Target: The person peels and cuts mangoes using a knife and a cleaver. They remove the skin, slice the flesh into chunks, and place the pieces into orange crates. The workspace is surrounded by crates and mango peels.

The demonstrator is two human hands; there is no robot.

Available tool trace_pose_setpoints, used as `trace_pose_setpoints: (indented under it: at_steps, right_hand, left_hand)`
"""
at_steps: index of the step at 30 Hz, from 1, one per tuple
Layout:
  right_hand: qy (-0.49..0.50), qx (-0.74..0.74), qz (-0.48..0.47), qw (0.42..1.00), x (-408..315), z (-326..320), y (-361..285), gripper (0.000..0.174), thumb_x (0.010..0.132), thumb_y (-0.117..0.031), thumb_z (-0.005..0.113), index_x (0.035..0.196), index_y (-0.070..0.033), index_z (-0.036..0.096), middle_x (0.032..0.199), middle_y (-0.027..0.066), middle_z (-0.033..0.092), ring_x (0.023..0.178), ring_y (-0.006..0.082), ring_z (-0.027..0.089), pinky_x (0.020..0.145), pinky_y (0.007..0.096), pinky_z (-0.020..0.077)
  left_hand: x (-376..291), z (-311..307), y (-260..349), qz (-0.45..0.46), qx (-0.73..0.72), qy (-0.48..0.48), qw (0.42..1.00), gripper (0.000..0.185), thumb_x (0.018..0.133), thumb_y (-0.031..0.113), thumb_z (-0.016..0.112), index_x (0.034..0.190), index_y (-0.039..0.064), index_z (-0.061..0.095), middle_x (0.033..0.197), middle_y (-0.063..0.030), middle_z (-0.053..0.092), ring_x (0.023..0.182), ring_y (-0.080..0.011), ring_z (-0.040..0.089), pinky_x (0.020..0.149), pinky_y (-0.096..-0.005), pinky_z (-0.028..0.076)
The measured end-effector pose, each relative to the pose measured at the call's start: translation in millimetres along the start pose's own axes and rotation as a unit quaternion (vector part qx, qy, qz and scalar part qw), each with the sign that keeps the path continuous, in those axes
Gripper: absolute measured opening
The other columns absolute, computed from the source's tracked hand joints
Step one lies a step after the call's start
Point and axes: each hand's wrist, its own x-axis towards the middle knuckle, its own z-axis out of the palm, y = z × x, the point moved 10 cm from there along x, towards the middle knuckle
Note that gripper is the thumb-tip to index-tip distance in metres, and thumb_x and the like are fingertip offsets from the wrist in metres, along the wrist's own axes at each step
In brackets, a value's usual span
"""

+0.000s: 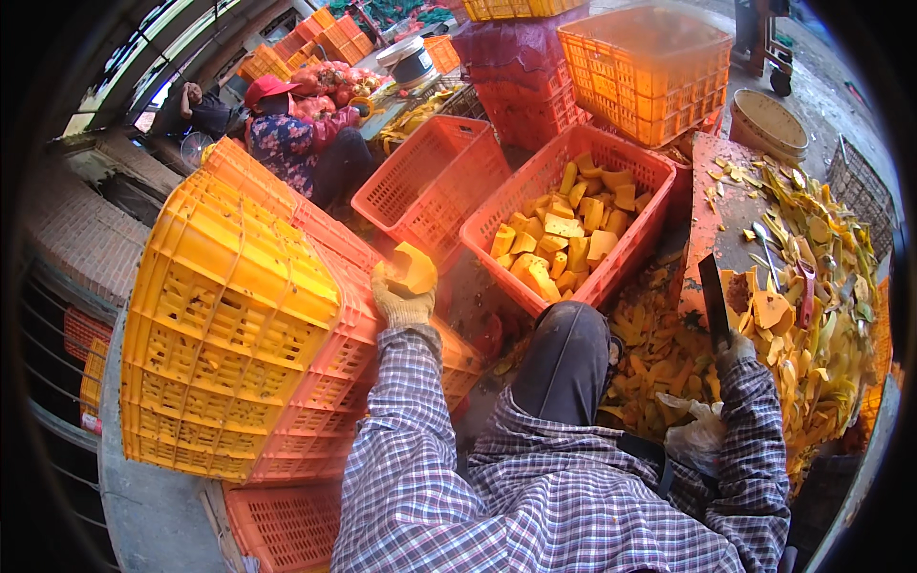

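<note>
My left hand [403, 301], in a knitted work glove, grips a chunk of peeled pumpkin [413, 268] beside the stacked plastic crates. My right hand [735, 352] is closed around a knife whose broad dark blade [713, 297] points away from me, over the near edge of the peel-covered table. Between the hands, past my knee, an orange crate [478, 247] holds many cut pumpkin pieces [562, 225]. Cut pumpkin [772, 312] lies on the table right of the blade, near a red-handled peeler [806, 290] and a spoon [765, 247].
Yellow crates [229, 322] are stacked at my left. An orange crate [430, 179] stands ahead. Peelings [659, 358] cover the floor by my knee and heap on the table [723, 193]. A bucket [770, 125] stands far right. A person in a red cap [269, 89] sits far left.
</note>
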Motion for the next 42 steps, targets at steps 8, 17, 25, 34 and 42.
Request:
trace_pose_setpoints:
  at_steps: [8, 17, 25, 34, 42]
  right_hand:
    - [-0.016, 0.019, -0.006, 1.000, 0.4, 2.0, -0.4, 0.028, 0.092, -0.018, 0.056, 0.117, -0.009, 0.063, 0.105, 0.0212, 0.068, 0.106, 0.0378, 0.063, 0.091, 0.0443, 0.0505]
    - [-0.048, 0.048, 0.042, 0.997, 8.7, 15.5, 15.2, 0.030, 0.090, -0.016, 0.057, 0.119, -0.009, 0.062, 0.109, 0.0199, 0.068, 0.107, 0.0365, 0.063, 0.092, 0.0435, 0.0503]
    - [-0.024, 0.028, 0.011, 0.999, 1.5, 5.0, 4.5, 0.028, 0.091, -0.019, 0.057, 0.117, -0.009, 0.064, 0.107, 0.0211, 0.068, 0.107, 0.0371, 0.063, 0.091, 0.0445, 0.0500]
    - [-0.026, 0.056, 0.030, 0.998, -0.1, 5.7, 5.1, 0.029, 0.092, -0.028, 0.059, 0.115, -0.011, 0.064, 0.103, 0.0209, 0.068, 0.104, 0.0388, 0.063, 0.089, 0.0454, 0.0507]
    - [-0.024, 0.044, 0.024, 0.998, -1.5, 3.1, 1.1, 0.030, 0.091, -0.025, 0.062, 0.117, -0.011, 0.063, 0.105, 0.0186, 0.069, 0.104, 0.0363, 0.064, 0.089, 0.0433, 0.0511]
  left_hand:
    - [2.8, -7.1, -1.3, 0.014, 0.001, 0.008, 1.000, 0.065, 0.092, 0.065, 0.045, 0.134, 0.015, 0.048, 0.132, -0.0137, 0.055, 0.114, -0.0384, 0.056, 0.087, -0.0567, 0.051]
    - [-6.2, 14.0, -12.5, -0.042, 0.046, -0.152, 0.986, 0.054, 0.086, 0.045, 0.065, 0.125, 0.009, 0.056, 0.115, -0.0137, 0.066, 0.096, -0.0379, 0.066, 0.079, -0.0540, 0.056]
    - [-78.3, 74.2, -40.0, -0.137, 0.114, -0.403, 0.898, 0.090, 0.078, 0.029, 0.077, 0.151, 0.006, 0.031, 0.130, -0.0180, 0.058, 0.103, -0.0362, 0.064, 0.083, -0.0526, 0.056]
    - [-139.5, 96.7, -75.4, -0.202, 0.127, -0.391, 0.889, 0.089, 0.078, 0.033, 0.078, 0.148, 0.001, 0.034, 0.124, -0.0190, 0.061, 0.096, -0.0350, 0.067, 0.080, -0.0474, 0.059]
    - [-106.4, 85.5, -90.5, -0.195, 0.184, -0.286, 0.920, 0.080, 0.086, 0.058, 0.063, 0.139, 0.000, 0.046, 0.120, -0.0217, 0.063, 0.095, -0.0383, 0.067, 0.077, -0.0500, 0.059]
